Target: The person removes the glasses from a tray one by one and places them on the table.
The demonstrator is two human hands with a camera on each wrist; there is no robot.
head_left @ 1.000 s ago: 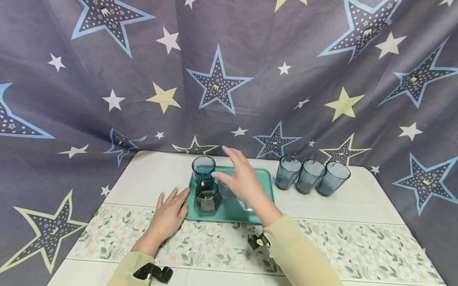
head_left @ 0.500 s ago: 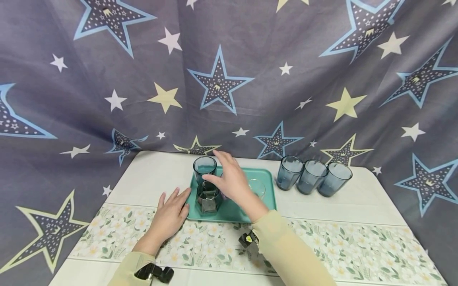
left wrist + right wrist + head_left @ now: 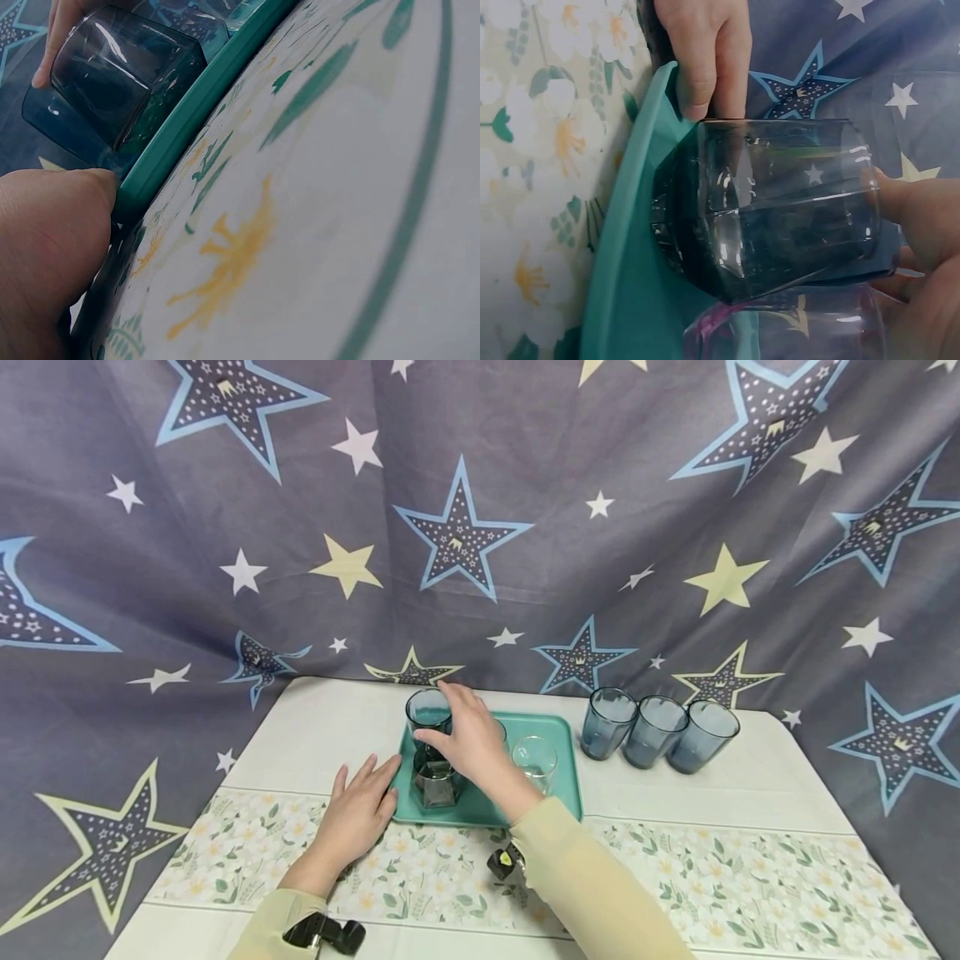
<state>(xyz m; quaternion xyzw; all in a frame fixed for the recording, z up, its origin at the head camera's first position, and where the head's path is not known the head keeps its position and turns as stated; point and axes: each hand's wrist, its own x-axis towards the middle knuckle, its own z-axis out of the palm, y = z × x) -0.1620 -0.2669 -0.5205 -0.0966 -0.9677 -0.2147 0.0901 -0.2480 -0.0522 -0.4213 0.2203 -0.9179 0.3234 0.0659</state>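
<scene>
Placed at the left edge of the green tray (image 3: 561,735): left hand (image 3: 357,812), palm down, fingers straight and slightly spread, with nothing in its grasp; thumb beside the rim in the left wrist view. Over the left half of the tray, well apart from the left hand's palm: right hand (image 3: 474,743), thumb and forefinger parted, both pointing left toward the blue glass (image 3: 427,710); cannot tell any firm grip on glass from these views.

At the tray's back left corner, upright, base hidden: the blue glass; directly in front of it on the tray, upright and faceted: dark glass (image 3: 435,789), just below the right thumb in the head view; in the right wrist view, thumb tip right by its rim, other fingers partly hidden behind; cannot tell touching from merely near. Beside the dark glass in that same view: pink-tinted glass (image 3: 802,330), partly cut off by the lower border. On the right part of the tray: clear glass (image 3: 535,760), upright.

Off to the right of the tray, close together in a slanting row: three glasses (image 3: 655,733), blue and upright. Underneath everything: white cloth (image 3: 330,718) with a flowered band; behind: grey curtain (image 3: 540,568) with stars.
</scene>
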